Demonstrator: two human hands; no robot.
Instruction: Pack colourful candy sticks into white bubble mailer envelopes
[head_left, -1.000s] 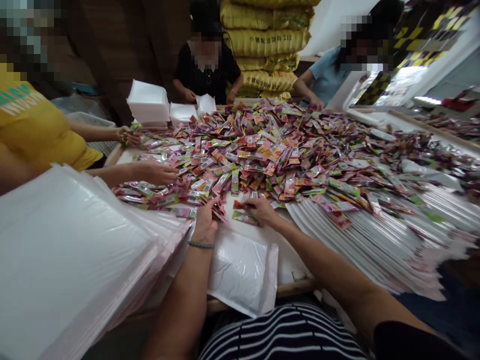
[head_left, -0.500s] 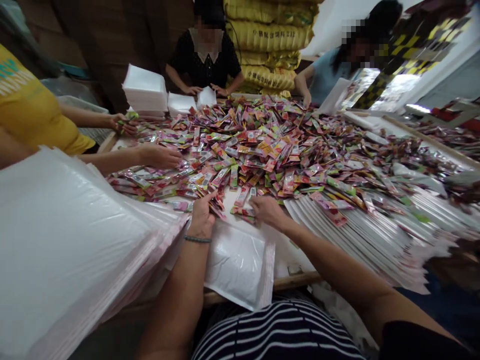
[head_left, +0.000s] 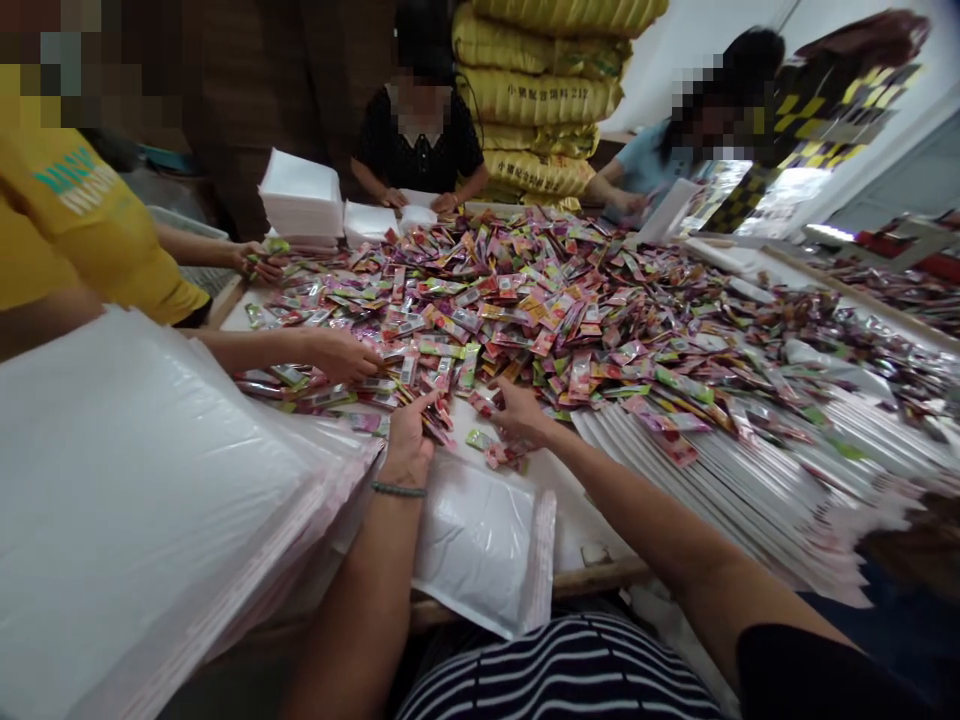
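Note:
My left hand [head_left: 409, 440], with a beaded bracelet at the wrist, is closed around several small printed packets [head_left: 438, 420] in shiny wrappers. To its right, my right hand [head_left: 519, 412] pinches a red and pink packet [head_left: 482, 403] at the near edge of a large packet pile [head_left: 525, 300]. A few loose packets [head_left: 501, 452] lie on the white surface just below that hand. Under my left wrist and close to my body is a white padded mailer [head_left: 480, 540], lying flat with one end over the table edge.
A tall stack of white mailers [head_left: 150, 480] stands at left; a fanned row of them [head_left: 697, 480] lies at right. Smaller white stacks [head_left: 300, 195] are at the back. A co-worker's hand [head_left: 341, 355] works close to my left hand. Two more people stand across the table.
My right hand has shifted slightly left and up onto another packet, with loose packets now below it. The yellow-sleeved co-worker's near hand has come closer to my left hand. The view has shifted a little.

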